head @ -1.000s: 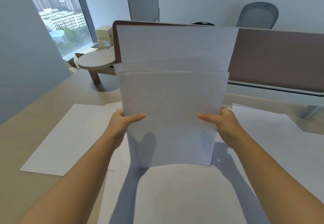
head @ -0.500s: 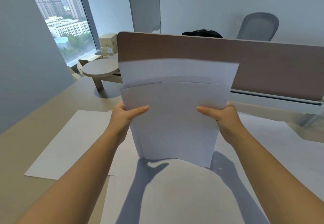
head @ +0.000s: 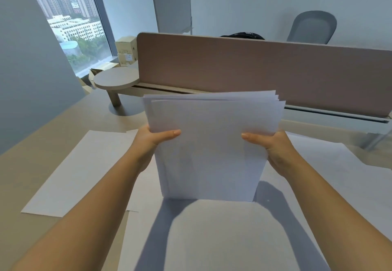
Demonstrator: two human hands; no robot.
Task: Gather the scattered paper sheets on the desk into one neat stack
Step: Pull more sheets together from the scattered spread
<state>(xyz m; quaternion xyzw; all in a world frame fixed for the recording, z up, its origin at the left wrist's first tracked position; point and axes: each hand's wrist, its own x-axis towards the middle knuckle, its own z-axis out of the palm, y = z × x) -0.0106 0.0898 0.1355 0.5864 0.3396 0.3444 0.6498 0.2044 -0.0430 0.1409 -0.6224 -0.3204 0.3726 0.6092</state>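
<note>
Currently, my left hand (head: 151, 138) grips the left edge of the paper stack (head: 212, 150), thumb across the front face, fingers hidden behind. My right hand (head: 273, 147) grips the right edge the same way. I hold the stack upright between both hands, its bottom edge resting on a loose sheet (head: 222, 239) lying on the desk (head: 53, 133). The top edges of the stack are nearly level, with several sheet corners fanned at the upper right. Another loose sheet (head: 80, 173) lies flat to the left, and one more (head: 339, 175) to the right. Beyond stands a brown divider panel (head: 254, 67), a round side shelf (head: 116, 78) at its left end, and a grey chair (head: 311, 27) behind.
</note>
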